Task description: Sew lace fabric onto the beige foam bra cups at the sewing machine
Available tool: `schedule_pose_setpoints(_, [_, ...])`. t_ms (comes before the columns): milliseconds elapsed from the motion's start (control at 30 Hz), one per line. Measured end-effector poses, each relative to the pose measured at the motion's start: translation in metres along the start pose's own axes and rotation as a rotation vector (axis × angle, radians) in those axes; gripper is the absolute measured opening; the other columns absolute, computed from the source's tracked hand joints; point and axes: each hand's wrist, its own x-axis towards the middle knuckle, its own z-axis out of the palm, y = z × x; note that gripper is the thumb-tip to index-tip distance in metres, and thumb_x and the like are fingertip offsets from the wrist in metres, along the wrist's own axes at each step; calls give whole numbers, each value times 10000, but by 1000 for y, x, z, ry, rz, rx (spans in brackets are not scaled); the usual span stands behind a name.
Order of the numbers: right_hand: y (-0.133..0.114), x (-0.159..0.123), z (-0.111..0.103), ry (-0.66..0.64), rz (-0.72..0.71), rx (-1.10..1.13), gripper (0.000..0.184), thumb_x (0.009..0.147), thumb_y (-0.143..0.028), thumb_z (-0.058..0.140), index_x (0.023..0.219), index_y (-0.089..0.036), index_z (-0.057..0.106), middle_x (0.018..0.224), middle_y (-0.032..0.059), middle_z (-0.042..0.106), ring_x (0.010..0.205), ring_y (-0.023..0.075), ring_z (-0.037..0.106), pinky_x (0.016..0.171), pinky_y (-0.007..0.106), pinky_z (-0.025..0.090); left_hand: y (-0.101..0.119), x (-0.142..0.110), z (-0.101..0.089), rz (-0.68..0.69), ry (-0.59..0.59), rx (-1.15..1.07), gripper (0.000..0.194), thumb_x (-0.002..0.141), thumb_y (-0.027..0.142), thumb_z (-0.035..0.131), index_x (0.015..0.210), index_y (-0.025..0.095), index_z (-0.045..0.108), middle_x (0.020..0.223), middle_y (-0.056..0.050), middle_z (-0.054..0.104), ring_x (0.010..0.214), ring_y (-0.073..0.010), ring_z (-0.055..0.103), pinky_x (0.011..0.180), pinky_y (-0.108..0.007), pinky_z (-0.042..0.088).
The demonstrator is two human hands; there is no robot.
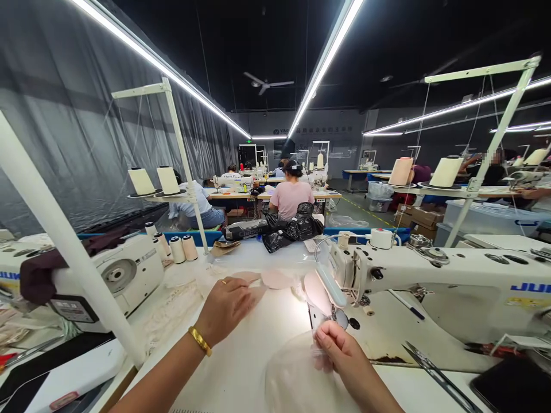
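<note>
My left hand (226, 307), with a gold ring and bracelet, lies on the white table with its fingers curled down onto pale pink fabric pieces (275, 279). My right hand (340, 350) pinches the edge of a sheer, rounded pale fabric piece (288, 373) just in front of the needle area of the white sewing machine (430, 281). A pink cup-shaped piece (317, 292) sits under the machine's lit head. What the left fingers hold is hidden beneath them.
A second sewing machine (116, 275) stands at the left with thread spools (183, 248) behind it. Scissors (434, 373) lie at the right front. Lace trim (172, 312) lies left of my hand. Black bags (293, 229) sit at the table's far edge. Other people sew farther back.
</note>
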Motion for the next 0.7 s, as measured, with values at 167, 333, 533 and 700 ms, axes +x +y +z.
schedule_pose_setpoints(167, [5,4,0,-27,-20,-24,555,844,-780,617,753,-238,532,626,-11,574,632,197,571,612,298,415,-28,23,-8,-40,-127,254,370,1035,406,484,1184,208,759,1330,-135,710,1284,-331,616,1134,-509,457])
schedule_pose_setpoints(333, [9,4,-1,-11,-15,-50,572,837,-795,610,759,-235,525,668,-20,574,645,193,596,613,290,426,-51,48,10,-102,-368,450,211,997,303,682,1141,155,722,1177,-106,740,1137,-274,688,1042,-496,535])
schedule_pose_setpoints(533, [15,7,-4,-62,-34,-62,532,909,-753,554,793,-234,526,634,-21,589,650,189,560,628,290,399,-57,55,27,-115,-447,534,198,1030,336,665,1055,144,706,1132,-75,719,1079,-233,686,998,-470,562])
schedule_pose_setpoints(700, [3,2,-5,-41,-11,-41,464,922,-681,584,812,-234,527,685,-17,612,688,189,563,655,295,402,-51,64,19,-105,-386,418,222,1022,371,666,1013,151,687,1035,-53,704,948,-202,679,902,-411,575])
